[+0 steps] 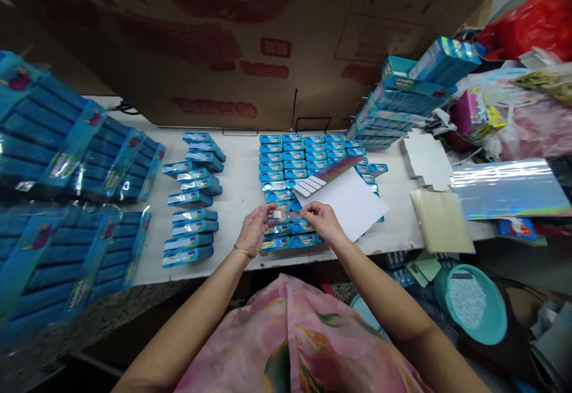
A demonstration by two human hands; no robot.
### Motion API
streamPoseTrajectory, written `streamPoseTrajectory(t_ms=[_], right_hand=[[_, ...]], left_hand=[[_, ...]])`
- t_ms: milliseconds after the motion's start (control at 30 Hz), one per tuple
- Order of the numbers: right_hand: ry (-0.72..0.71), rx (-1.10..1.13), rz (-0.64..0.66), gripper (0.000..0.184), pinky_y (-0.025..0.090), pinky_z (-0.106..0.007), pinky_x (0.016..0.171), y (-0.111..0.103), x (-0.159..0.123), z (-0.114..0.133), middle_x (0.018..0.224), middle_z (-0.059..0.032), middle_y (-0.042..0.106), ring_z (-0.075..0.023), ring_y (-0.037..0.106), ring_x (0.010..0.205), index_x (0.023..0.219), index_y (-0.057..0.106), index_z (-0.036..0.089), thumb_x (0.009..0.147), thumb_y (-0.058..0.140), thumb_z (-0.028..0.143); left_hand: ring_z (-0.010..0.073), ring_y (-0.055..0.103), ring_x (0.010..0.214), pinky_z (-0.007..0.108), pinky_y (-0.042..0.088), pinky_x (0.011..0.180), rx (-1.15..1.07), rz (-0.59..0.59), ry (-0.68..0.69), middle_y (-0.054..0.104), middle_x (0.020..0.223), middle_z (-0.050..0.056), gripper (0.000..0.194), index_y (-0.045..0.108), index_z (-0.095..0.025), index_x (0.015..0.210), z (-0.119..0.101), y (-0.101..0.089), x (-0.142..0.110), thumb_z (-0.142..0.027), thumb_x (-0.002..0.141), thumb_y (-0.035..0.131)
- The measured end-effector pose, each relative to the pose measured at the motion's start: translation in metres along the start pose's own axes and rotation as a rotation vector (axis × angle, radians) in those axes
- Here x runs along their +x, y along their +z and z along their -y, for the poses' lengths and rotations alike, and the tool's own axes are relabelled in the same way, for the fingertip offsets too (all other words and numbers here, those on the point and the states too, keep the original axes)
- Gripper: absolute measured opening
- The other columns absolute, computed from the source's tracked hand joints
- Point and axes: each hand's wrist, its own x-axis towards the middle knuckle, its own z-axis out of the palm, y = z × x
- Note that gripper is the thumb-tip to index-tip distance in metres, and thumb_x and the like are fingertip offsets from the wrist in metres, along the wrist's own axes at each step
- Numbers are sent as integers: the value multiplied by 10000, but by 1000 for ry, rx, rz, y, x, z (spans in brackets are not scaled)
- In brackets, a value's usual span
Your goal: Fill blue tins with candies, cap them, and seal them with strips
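My left hand [254,229] and my right hand [322,221] hover over rows of blue rectangular tins [290,161], their fingertips pinching a small holographic strip [280,214] between them. The strip looks like a label, though its exact edges are too small to tell. Just beyond my right hand lies a white sheet [346,199], with a rainbow foil strip [333,170] and white label pieces [308,186] along its upper edge. Further stacks of blue tins [192,202] stand left of my left hand. A gold bangle circles my left wrist.
Plastic-wrapped blue packs [67,143] lie at the left. A carton wall [179,41] rises behind the white table [241,184]. Boxes [424,77], flat white card [426,161], holographic film [507,187] and a beige pad [442,220] lie to the right. A teal tub [471,303] sits below the table edge.
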Motion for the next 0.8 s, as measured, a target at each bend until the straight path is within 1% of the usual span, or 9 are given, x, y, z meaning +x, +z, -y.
streamPoseTrajectory(t_ms=[67,100,167,233,300,367,500,667,800], right_hand=[[68,93,17,135,315,-192,434,18,-1,-6,511,52,481,-71,423,431,618,533,160,637,536,293],[97,123,26,144,312,-191,430,26,-2,-8,508,52,482,-69,419,426,613,530,159,630,542,301],[148,160,47,158,313,-193,426,41,-2,-13,506,54,482,-69,416,415,612,522,162,617,556,316],[155,140,50,161,327,-199,435,54,2,-21,495,59,476,-76,419,417,610,518,168,603,572,320],[95,29,10,146,347,-209,469,64,9,-30,501,53,489,-90,441,451,603,531,172,606,578,310],[15,-138,-51,127,361,-218,516,70,16,-39,535,35,527,-107,474,511,598,555,173,633,567,295],[-65,-413,-124,143,360,-231,568,73,26,-45,606,1,590,-131,517,589,616,584,177,697,536,285],[-93,-641,-122,143,357,-230,574,72,30,-45,683,-19,624,-143,548,640,685,601,185,751,502,263],[-123,-906,-107,178,361,-246,586,75,29,-45,802,-51,624,-161,561,699,793,604,189,804,446,270]], left_hand=[[109,549,670,258,438,634,8,-61,-11,603,767,29,439,587,-130,900,3,-16,-14,-390,559,683],[92,537,640,243,431,620,21,-92,-12,590,736,7,448,587,-135,897,6,-23,-17,-328,515,719],[69,512,597,218,411,587,39,-154,-10,562,682,-21,447,591,-135,887,11,-35,-17,-277,486,731],[56,491,571,198,384,548,55,-213,-3,537,648,-35,427,595,-135,879,16,-45,-14,-284,498,716],[49,472,549,186,352,513,77,-263,7,525,630,-43,433,592,-138,884,22,-53,-9,-292,497,708],[45,452,524,183,325,488,85,-305,6,513,607,-53,453,580,-139,886,29,-57,-4,-296,481,707],[53,450,508,188,304,473,65,-362,-19,510,575,-58,476,555,-133,887,42,-58,7,-292,462,701],[65,475,515,201,330,490,77,-371,-49,538,588,-45,476,547,-125,886,51,-56,19,-294,466,692],[84,508,526,214,374,516,89,-358,-32,547,580,-40,476,536,-121,896,60,-55,27,-286,475,684]])
